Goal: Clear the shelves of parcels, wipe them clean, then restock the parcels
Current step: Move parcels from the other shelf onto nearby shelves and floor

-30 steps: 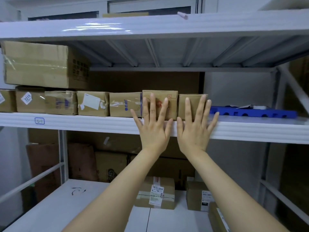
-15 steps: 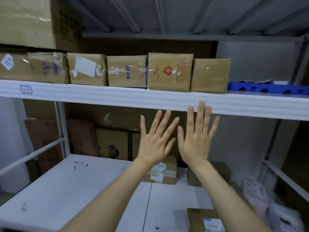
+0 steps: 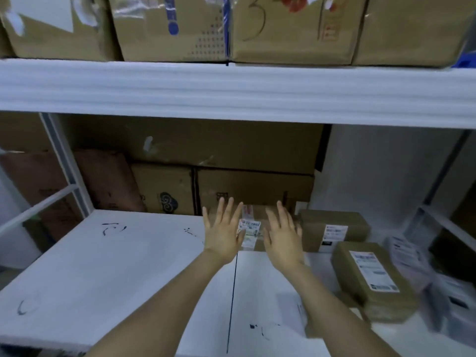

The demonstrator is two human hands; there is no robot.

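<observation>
Left hand [image 3: 222, 235], right hand [image 3: 282, 238] (both spread), three brown parcels [image 3: 334, 233] nearby

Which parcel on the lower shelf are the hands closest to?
The small labelled parcel framed between left hand and right hand; the other parcels lie farther right.

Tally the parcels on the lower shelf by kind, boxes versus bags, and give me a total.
Brown cardboard boxes: 3
Pale plastic bags: 2, blurred, so possibly more
Total: 5 clearly seen; others may be hidden.
</observation>
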